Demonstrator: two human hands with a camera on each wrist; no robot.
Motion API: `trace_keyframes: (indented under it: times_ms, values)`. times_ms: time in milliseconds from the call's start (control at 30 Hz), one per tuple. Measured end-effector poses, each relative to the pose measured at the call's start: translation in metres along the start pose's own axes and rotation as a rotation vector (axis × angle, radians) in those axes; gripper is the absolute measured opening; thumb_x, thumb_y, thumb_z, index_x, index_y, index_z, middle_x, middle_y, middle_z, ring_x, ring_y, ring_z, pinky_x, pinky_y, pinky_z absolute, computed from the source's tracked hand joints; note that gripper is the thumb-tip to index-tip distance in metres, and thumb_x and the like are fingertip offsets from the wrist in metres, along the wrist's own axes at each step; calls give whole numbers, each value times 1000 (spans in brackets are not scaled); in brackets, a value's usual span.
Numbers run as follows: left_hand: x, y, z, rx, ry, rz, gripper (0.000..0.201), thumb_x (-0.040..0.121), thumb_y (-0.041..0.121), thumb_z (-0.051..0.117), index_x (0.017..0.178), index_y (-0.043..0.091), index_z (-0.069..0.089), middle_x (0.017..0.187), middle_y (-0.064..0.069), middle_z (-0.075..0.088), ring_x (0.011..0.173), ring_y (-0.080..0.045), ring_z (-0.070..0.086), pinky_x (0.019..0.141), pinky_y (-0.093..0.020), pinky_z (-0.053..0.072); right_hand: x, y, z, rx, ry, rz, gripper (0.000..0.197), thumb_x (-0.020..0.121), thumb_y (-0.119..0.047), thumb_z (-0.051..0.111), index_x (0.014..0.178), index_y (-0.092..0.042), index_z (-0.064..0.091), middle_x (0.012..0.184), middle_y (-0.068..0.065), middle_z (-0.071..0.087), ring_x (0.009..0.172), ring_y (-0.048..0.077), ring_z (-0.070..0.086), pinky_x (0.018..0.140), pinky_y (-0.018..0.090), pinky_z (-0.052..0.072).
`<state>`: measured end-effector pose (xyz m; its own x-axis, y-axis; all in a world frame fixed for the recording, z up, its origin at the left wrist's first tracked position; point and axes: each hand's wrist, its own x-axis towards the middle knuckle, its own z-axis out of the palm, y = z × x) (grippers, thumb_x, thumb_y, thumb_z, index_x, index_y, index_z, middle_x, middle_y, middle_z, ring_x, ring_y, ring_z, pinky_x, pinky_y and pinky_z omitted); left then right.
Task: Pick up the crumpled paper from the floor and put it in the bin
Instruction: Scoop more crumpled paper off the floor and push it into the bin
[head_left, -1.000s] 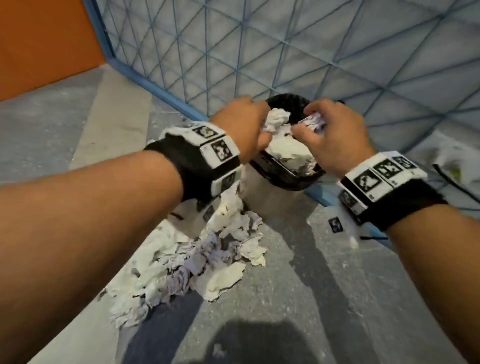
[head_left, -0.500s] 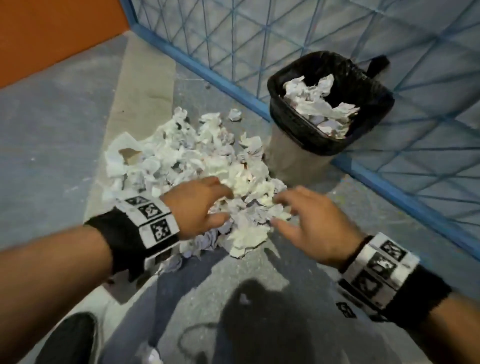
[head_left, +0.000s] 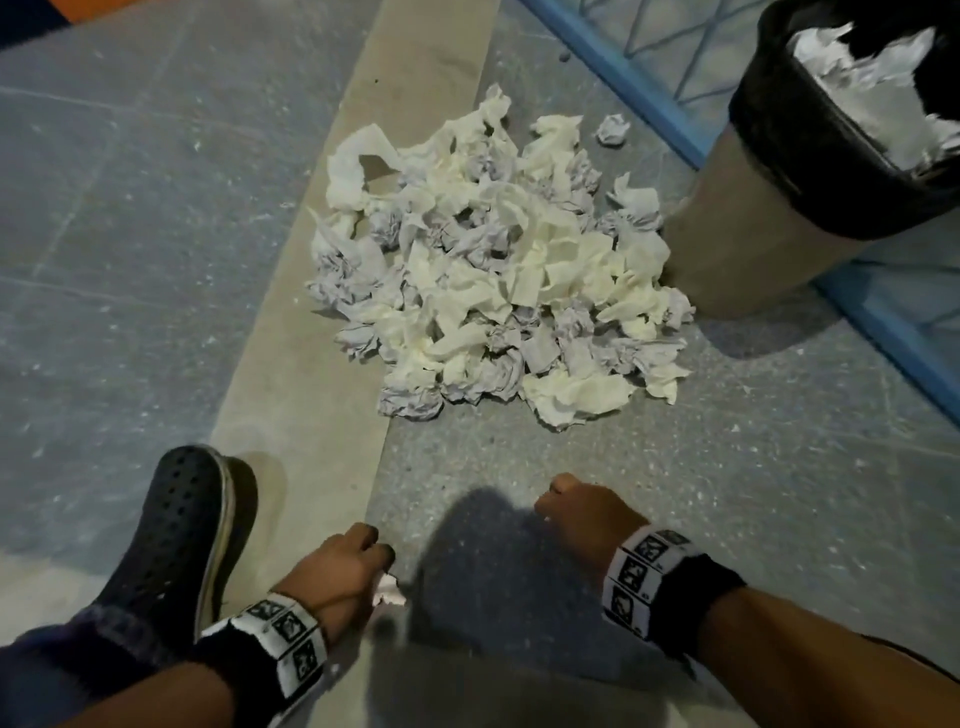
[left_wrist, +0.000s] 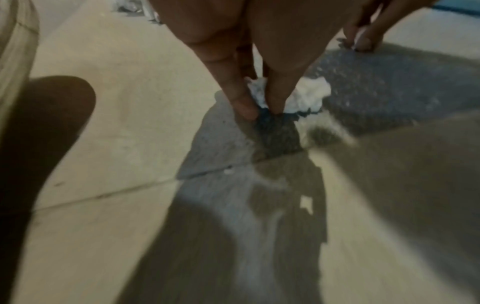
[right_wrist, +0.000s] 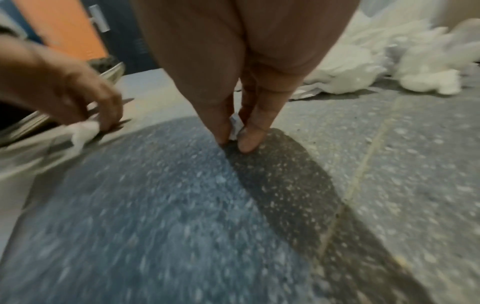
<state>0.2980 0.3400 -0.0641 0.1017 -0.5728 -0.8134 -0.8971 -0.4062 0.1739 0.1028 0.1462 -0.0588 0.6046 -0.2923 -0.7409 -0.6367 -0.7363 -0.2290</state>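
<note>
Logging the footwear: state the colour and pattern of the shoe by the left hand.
Black shoe dotted with small round holes, pale sole edge; clearest in the head view.

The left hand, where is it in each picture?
Head: left hand at bottom middle, by the black shoe.
Left wrist: its fingers at top middle, pinching a paper scrap.
Right wrist: at the left edge, on that scrap.
Shared landmark: the paper pile, at top right in the right wrist view.
</note>
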Motion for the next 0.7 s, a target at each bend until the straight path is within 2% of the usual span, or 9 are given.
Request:
trace_keyframes:
  times_ms: [100, 167, 233, 300, 333, 400, 500, 600, 700]
  values:
    - [12, 14, -27, -90, 154, 57, 29, 81, 21, 58, 110, 22, 62, 111, -4, 56, 103, -28, 61, 86, -33, 50, -2, 13, -14, 190, 387, 36, 27, 91, -16, 48, 116, -14, 58, 108, 5, 63, 95, 25, 64, 83, 31, 50]
    - [18, 29, -59, -196, 312, 96, 40, 83, 16, 56, 122, 23, 56, 115, -4, 57, 105, -29, 61, 87, -31, 49, -7, 23, -33, 463, 561, 78, 48, 88, -18, 53, 135, -23, 41, 96, 0, 63, 87, 20, 60, 81, 29, 46]
    - [31, 42, -90, -212, 415, 75, 57, 90, 14, 49, 143, 26, 31, 124, -7, 53, 112, -31, 57, 93, -33, 45, -3, 33, -49, 496, 500, 148, 62, 88, -21, 53, 141, -32, 23, 91, 3, 60, 85, 22, 57, 78, 31, 44]
    - [51, 50, -114, -156, 419, 34, 67, 94, 15, 43, 149, 33, 9, 124, -13, 52, 111, -34, 56, 92, -37, 45, 10, 40, -55, 367, 459, 185, 51, 88, -20, 51, 135, -27, 34, 95, 8, 62, 88, 28, 58, 76, 32, 44]
    - [62, 52, -124, -135, 434, 4, 64, 96, 17, 41, 148, 34, 8, 121, -16, 53, 108, -36, 57, 90, -39, 45, 16, 42, -56, 295, 458, 202, 39, 89, -20, 50, 127, -22, 45, 100, 10, 64, 92, 30, 59, 77, 33, 44]
    - [79, 55, -139, -144, 465, -61, 47, 97, 22, 39, 143, 23, 27, 117, -19, 55, 105, -37, 58, 86, -39, 45, 21, 42, -60, 222, 451, 220, 24, 91, -21, 49, 111, -13, 59, 105, 12, 64, 99, 32, 59, 79, 34, 45]
    - [83, 69, -158, -59, 433, -75, 27, 93, 18, 47, 119, 9, 51, 114, -16, 57, 105, -35, 59, 84, -38, 46, 17, 43, -65, 224, 456, 213, 24, 91, -23, 49, 106, -11, 63, 106, 11, 64, 100, 31, 58, 83, 35, 45]
    - [72, 84, -172, 32, 396, 15, 28, 87, 21, 58, 112, 8, 55, 111, -12, 57, 103, -33, 59, 81, -36, 46, 2, 49, -77, 260, 529, 139, 24, 88, -24, 52, 103, -12, 65, 103, 9, 67, 97, 29, 59, 85, 37, 47]
    - [55, 96, -209, 160, 371, 97, 33, 86, 20, 59, 116, 10, 53, 113, -10, 53, 104, -33, 59, 82, -38, 48, -27, 52, -103, 308, 590, 76, 18, 86, -25, 56, 98, -18, 68, 93, 2, 67, 88, 22, 59, 79, 31, 46]
